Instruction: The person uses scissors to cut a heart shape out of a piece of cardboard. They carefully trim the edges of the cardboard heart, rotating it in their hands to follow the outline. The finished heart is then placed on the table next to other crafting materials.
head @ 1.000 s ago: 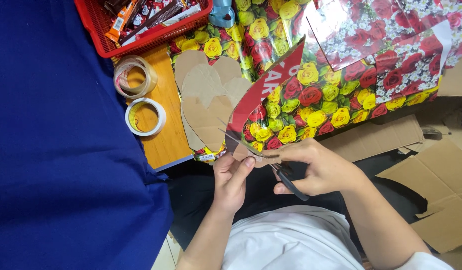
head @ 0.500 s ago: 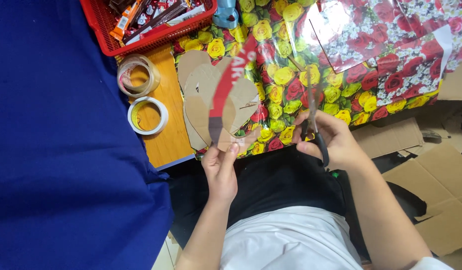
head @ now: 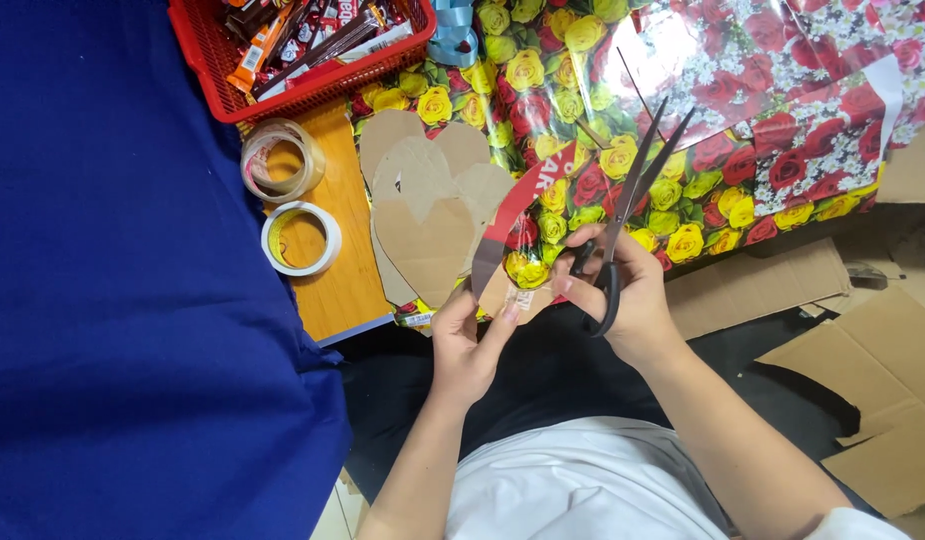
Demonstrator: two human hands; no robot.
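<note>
1. Surface: orange-brown wooden tabletop (head: 332, 290), mostly covered by glossy wrapping paper (head: 622, 90) printed with red and yellow roses. Blue cloth (head: 112, 300) fills the whole left side of the view. I'm seated at the table edge, white shirt, dark lap.
2. My right hand (head: 622, 295): closed around the black handles of the scissors (head: 627, 215), fingers through the loops. Blades are parted in a narrow V, tips pointing up and away over the rose paper. Nothing between the blades.
3. My left hand (head: 472, 345): pinching the bottom end of a cut cardboard piece (head: 512, 215), thumb and fingers closed on it. It is a curved strip, red printed face toward me, brown at its base, rising up and to the right from my fingers.
4. The two hands are near each other; scissors and strip are apart, not touching.
5. Just left of the strip: a stack of brown cardboard heart shapes (head: 432, 210) lying flat, partly on the rose paper, partly on bare wood.
6. Further left on the wood: two tape rolls, a clear one (head: 282, 160) above and a white-rimmed one (head: 300, 238) below, just beside each other.
7. Top left: red plastic basket (head: 207, 45) holding wrapped snack bars and packets.
8. Top centre: a light blue ribbon (head: 452, 35) on the rose paper.
9. Right, below table level: brown cardboard offcuts (head: 872, 370) on the floor.
</note>
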